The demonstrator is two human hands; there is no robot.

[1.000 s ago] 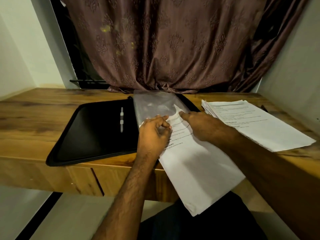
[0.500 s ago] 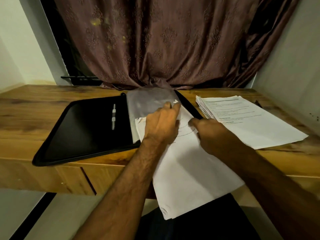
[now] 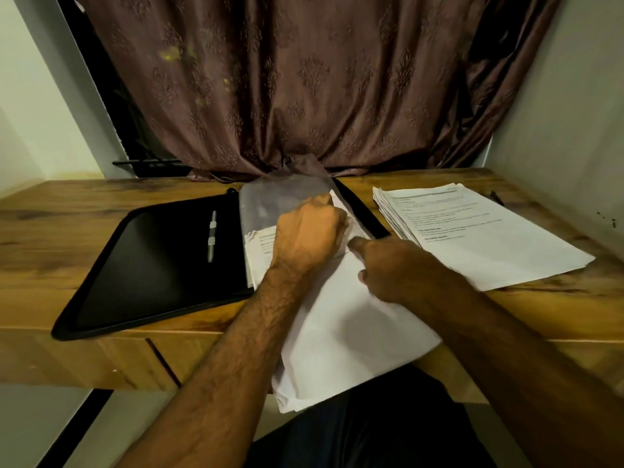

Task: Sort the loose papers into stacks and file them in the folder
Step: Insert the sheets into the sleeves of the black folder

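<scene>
Papers (image 3: 337, 319), a white sheaf, lie slanted over the near edge of the tabletop (image 3: 67, 238), the far end tucked under the clear sleeve (image 3: 270, 201) of the open black folder (image 3: 152, 265) and the near end hanging off over the person's lap. Since half a second ago the left hand (image 3: 309, 236) has reached further up the sleeve, and its fingers now curl at the sleeve's mouth, gripping the plastic (how much paper it also catches is hidden by its own knuckles). The right hand (image 3: 391, 265) has stayed low on the sheaf with fingers curled, thumb and forefinger pinching the sheets near their right edge. The sheaf has slid a little deeper, with less printed text showing. A second stack (image 3: 472, 231) of printed sheets rests to the right, just beside the folder's edge and apart from both hands. A brown curtain (image 3: 304, 79) hangs behind the tabletop, its hem touching the sleeve's far end.
</scene>
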